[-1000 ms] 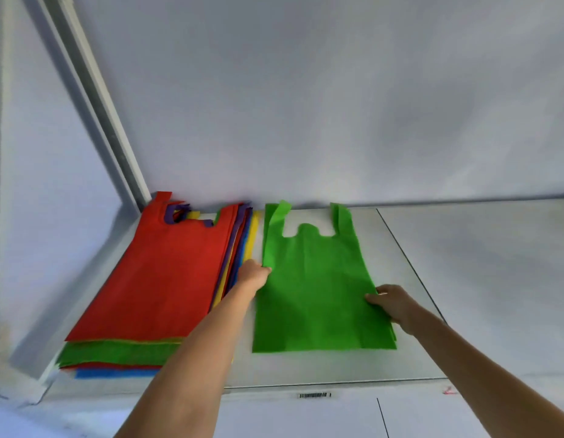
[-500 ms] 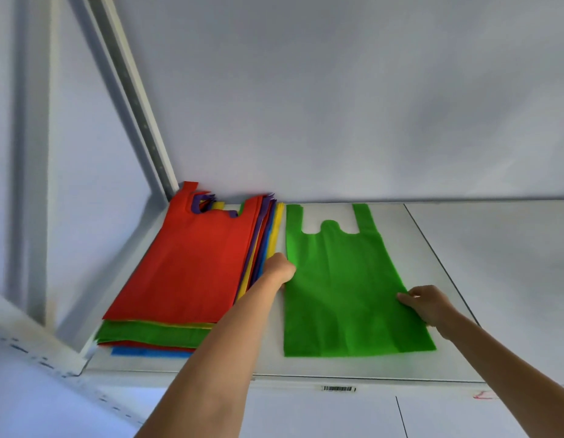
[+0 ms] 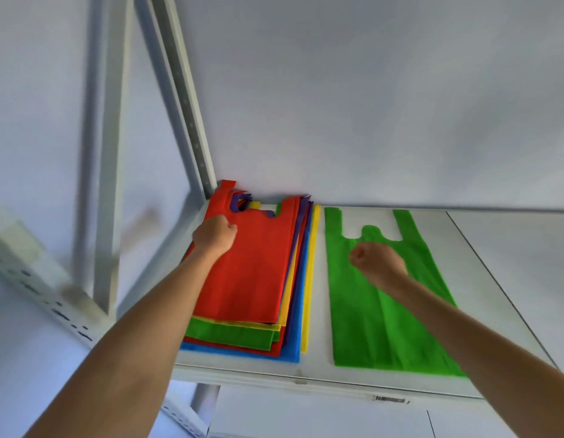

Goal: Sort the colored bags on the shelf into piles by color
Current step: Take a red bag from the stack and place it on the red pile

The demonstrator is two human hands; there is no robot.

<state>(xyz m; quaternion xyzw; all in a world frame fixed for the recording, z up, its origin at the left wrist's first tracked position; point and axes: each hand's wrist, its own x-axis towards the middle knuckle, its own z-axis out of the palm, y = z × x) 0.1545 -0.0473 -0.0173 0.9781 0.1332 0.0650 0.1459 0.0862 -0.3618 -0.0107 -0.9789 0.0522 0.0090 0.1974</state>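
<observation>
Red fabric is bunching under the left hand [image 3: 214, 237], whose fingers [image 3: 231, 228] are curling shut at the top-left corner of the red bag [image 3: 252, 270], just below its handle; from this angle they appear to be pinching that top sheet, most likely to peel it off alone. The right hand [image 3: 377, 260] is hovering as a loose fist over the green bag [image 3: 381, 311], gripping nothing that shows, probably waiting to help with the red one.

That red bag is lying on top of the mixed stack [image 3: 283, 336], sitting at about 9 o'clock on the shelf [image 3: 321, 371], pushed back into the corner by the upright post [image 3: 192, 128]. Yellow, purple, blue and green edges are fanning out beneath it, so the stack is looking largely unsorted. The green bag is lying flat by itself at 3 o'clock of the stack, a bare strip between them, seemingly starting the green pile and keeping colours apart.

A small barcode label [image 3: 389, 399] is sitting on the shelf's front lip at about 5 o'clock; its print is too small to read. No brand is showing on any bag.
</observation>
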